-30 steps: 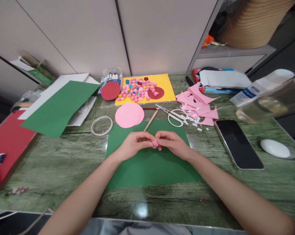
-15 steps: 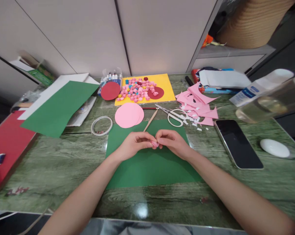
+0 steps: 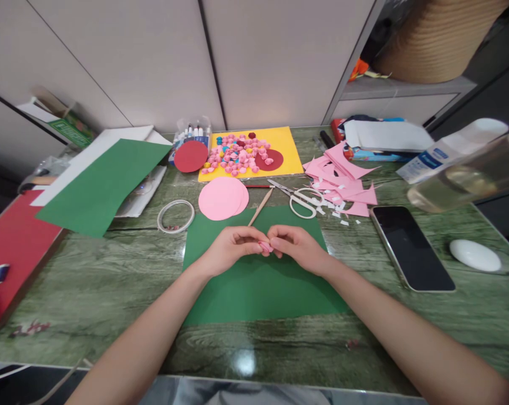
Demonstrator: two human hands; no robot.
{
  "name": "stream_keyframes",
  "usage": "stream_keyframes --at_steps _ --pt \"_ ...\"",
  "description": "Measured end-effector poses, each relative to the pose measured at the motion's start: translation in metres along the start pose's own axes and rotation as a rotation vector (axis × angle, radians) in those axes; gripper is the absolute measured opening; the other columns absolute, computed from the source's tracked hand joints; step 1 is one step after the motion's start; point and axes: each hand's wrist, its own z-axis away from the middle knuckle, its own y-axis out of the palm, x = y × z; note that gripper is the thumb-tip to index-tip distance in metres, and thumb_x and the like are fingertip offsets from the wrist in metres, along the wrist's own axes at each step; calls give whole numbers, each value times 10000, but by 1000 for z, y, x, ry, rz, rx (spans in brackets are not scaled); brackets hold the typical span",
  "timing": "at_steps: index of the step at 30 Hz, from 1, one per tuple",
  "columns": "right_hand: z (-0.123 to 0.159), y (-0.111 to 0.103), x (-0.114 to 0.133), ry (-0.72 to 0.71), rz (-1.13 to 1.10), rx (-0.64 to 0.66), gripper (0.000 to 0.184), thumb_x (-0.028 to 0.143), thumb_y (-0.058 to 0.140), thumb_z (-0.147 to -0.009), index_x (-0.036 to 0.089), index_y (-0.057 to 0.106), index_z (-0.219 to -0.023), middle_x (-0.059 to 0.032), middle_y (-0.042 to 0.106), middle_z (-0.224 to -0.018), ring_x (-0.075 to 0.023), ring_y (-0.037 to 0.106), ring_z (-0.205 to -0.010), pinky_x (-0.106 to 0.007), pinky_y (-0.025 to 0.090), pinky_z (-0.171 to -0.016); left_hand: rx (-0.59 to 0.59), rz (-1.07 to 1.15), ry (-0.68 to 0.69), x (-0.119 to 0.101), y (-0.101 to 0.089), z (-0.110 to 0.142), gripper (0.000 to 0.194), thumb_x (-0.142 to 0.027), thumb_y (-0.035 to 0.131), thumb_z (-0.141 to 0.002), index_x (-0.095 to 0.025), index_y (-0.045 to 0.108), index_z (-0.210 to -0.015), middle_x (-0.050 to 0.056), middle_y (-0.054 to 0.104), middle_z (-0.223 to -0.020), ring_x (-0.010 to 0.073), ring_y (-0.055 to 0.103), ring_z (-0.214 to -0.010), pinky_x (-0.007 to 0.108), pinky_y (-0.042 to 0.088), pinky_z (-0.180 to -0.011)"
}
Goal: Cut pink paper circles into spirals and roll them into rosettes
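Observation:
Between the fingertips of my left hand (image 3: 234, 247) and my right hand (image 3: 298, 247) is a small rolled pink paper flower (image 3: 265, 247). Both hands are closed in a pinch on it, above a green sheet of paper (image 3: 258, 298). Behind my left hand lie a wooden stick (image 3: 261, 206) and overlapping pink paper circles (image 3: 221, 198). White-handled scissors (image 3: 303, 203) rest beyond my right hand. Farther back, a yellow sheet (image 3: 288, 140) carries many small rolled paper flowers (image 3: 235, 154), mostly pink, and a dark red circle (image 3: 270, 161).
Pink paper scraps (image 3: 342, 180) lie right of the scissors, near a phone (image 3: 412, 247), a white mouse (image 3: 474, 255) and a bottle (image 3: 456, 180). On the left are a roll of tape (image 3: 175, 205), a green sheet (image 3: 106, 185) and a red sheet (image 3: 22, 242). A red circle (image 3: 190, 156) leans against a marker box.
My fingers have shifted very slightly around the pink paper flower, with both hands staying in nearly the same place. Everything else on the table lies as before.

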Motion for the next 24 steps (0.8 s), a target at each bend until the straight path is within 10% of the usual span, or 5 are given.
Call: stream_keyframes --at_steps 17,24 --pt "-2 0 -11 -15 -28 -81 274 418 468 -854 179 487 -722 48 445 -570 -89 405 -526 -227 317 -531 34 -82 -19 -1 0 2 119 -207 668 -706 -129 672 -796 54 697 -800 130 641 -723 252 502 -698" --pt "-3 -10 -12 -168 -31 -511 233 377 455 -872 200 450 -720 72 412 -510 -76 374 -454 -218 305 -497 11 -70 -4 -2 3 1 115 -214 660 -711 -135 678 -793 52 698 -827 122 634 -720 250 499 -713"
